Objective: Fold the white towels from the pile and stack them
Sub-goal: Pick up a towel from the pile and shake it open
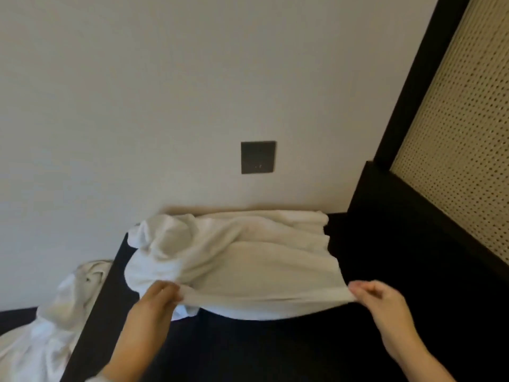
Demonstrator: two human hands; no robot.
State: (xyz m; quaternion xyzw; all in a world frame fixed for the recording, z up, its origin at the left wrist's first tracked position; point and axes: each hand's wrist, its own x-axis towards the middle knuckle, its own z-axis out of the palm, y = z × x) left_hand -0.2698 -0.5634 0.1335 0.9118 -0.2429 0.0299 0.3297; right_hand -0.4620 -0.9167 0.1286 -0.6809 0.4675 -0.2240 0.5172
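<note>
Fingers (168,289) of the left hand (154,304) and right hand (381,303) pinch the near edge of a white towel (248,257) lying rumpled on the black table (399,271); the pile (52,321) sits lower left.

The left hand (161,296) and right hand (371,296) pinch the near edge of a white towel (248,260) spread on a dark surface (385,271); more towels (55,312) lie heaped at the left.

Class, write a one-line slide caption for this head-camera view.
Left hand and right hand pinch the near edge of a white towel over a dark surface; towel pile at lower left.
</note>
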